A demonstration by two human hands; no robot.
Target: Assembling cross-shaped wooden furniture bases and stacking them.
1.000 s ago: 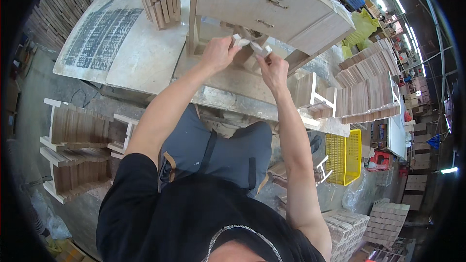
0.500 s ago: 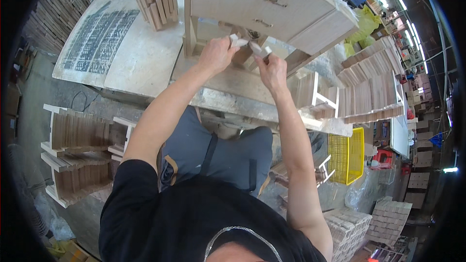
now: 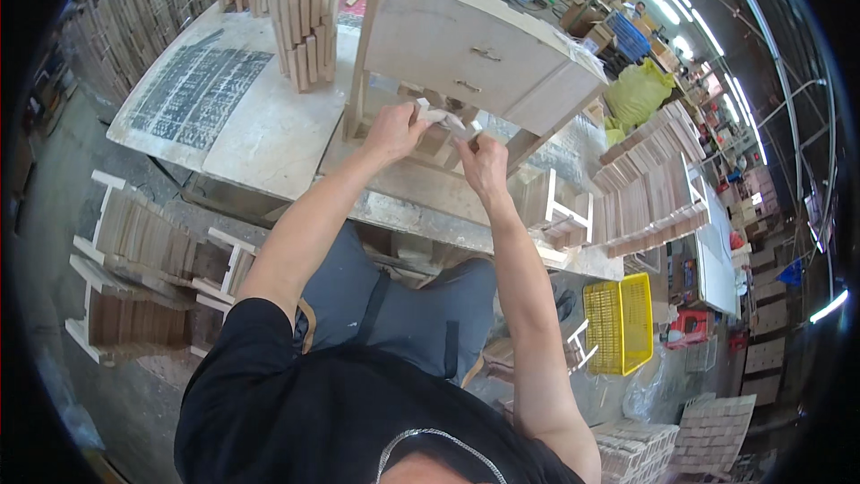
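Workbench (image 3: 269,139) fills the upper middle of my view, its pale top bending with the lens, and its near edge runs just in front of my knees. Bare bench surface lies open to the left of my hands, with a dark printed sheet (image 3: 193,94) lying flat further left and a tall stack of wooden slats (image 3: 300,9) standing behind it. Straight ahead sits a small unfinished wooden cabinet (image 3: 475,54) with two drawer fronts, tipped back so its underside faces me. To the right, room is tight: stacked wooden parts (image 3: 654,188) crowd the bench end, and a yellow plastic crate (image 3: 618,323) stands on the floor below. More wooden frames (image 3: 143,260) are piled on the floor to my left. My left hand (image 3: 391,133) is curled closed, fingers pinching a small pale piece (image 3: 439,115) at the cabinet's lower edge. My right hand (image 3: 484,164) sits just beside it, fingers bent and closed toward the same piece, though I cannot tell whether it grips anything of its own. Both hands nearly touch, under the cabinet's bottom rail.
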